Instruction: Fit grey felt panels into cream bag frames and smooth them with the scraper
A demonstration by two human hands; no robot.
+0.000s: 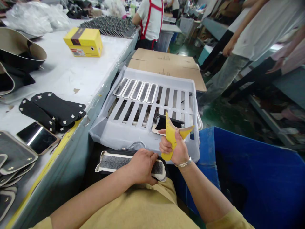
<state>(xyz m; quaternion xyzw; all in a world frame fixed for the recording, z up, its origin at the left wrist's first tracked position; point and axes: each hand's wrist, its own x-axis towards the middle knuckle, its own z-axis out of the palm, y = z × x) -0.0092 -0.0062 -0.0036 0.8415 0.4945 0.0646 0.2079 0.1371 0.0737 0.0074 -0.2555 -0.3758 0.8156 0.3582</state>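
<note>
My left hand (142,165) presses down on a flat black-and-cream padded piece (111,162) that lies across my lap, its fingers curled over the piece's right end. My right hand (173,148) is raised just to the right of it, closed round a yellow strip of peeled backing (171,133) that curls upward and forks at the top. Behind that hand, a second black-and-cream piece (166,122) rests on the near edge of an upturned white slotted crate (124,127).
A white worktable (64,73) runs along the left with stacked black pieces (51,111), a phone (37,137) and a yellow box (83,42). A blue bin (257,171) stands at my right. Cardboard (166,65) lies beyond the crate. Other people stand further back.
</note>
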